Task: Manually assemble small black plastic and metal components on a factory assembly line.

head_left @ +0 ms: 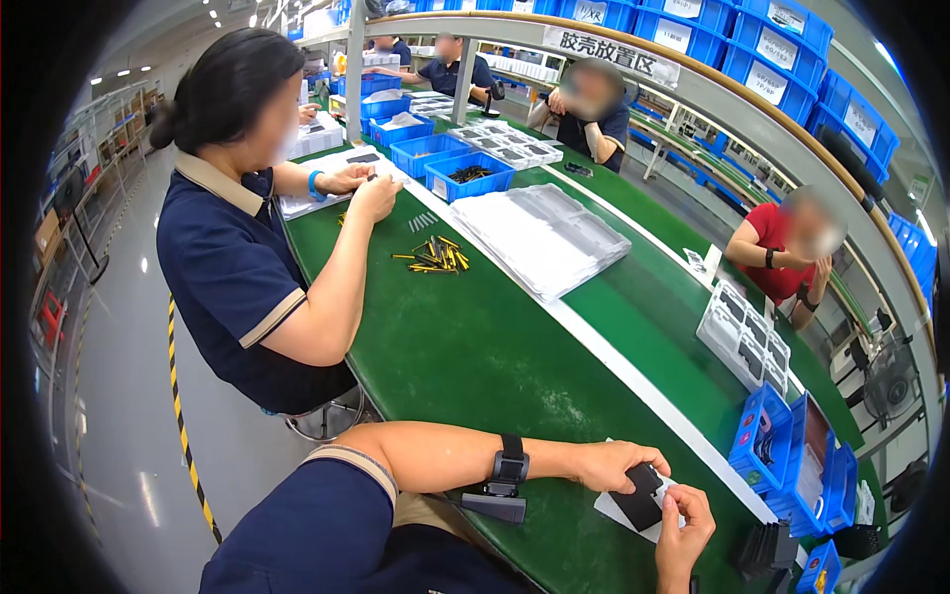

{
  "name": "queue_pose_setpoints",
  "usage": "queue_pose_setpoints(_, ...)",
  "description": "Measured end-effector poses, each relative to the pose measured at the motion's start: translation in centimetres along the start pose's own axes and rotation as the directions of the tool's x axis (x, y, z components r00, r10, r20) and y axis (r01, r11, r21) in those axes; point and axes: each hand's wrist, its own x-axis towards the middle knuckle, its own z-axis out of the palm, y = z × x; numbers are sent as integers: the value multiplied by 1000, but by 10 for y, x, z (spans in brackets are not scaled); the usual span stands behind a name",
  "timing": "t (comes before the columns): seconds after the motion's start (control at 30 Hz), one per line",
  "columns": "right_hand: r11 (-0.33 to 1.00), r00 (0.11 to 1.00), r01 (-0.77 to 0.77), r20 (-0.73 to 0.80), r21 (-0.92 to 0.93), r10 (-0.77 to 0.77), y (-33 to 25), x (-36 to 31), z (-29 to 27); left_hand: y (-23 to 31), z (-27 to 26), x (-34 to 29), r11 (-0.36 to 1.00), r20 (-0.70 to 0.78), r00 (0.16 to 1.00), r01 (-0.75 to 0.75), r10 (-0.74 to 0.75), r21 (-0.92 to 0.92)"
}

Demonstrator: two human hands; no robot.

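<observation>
My left hand [616, 465] reaches across the bench from the left, its fingers closed on the upper edge of a thin flat black rectangular piece [638, 503]. Under that piece lies a white sheet [616, 513] on the green bench top. At the piece's right side my right hand [686, 520] has thumb and fingertips pinched together beside a bit of white. Whether that white is a film or part of the sheet is too small to tell. A black strap with a small device [509, 465] is round my left wrist.
Blue bins [762, 436] and black pieces [767, 546] stand to my right, near a clear tray of black parts [744, 337]. Stacked clear trays [544, 238] and yellow-black sticks [435, 257] lie farther off. A co-worker [247, 218] sits at left, handling a small part.
</observation>
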Motion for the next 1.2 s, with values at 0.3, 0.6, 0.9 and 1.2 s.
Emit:
queue_pose_setpoints(0.3,1000,1000,-19,7,11,19,0,-1,-1,-4,-6,2,987,-76,994,73,-85,-141)
queue_pose_setpoints(0.6,999,1000,19,5,-28,-19,-4,1,-1,-4,-75,-10,990,-410,907,132,-97,57)
queue_pose_setpoints(0.9,998,999,44,-4,-35,-44,-7,1,-3,0,-144,-45,733,-608,794,421,-13,534)
queue_pose_setpoints(1.2,997,998,56,30,-50,-54,-10,2,-1,-5,-87,-12,669,-491,741,77,458,740)
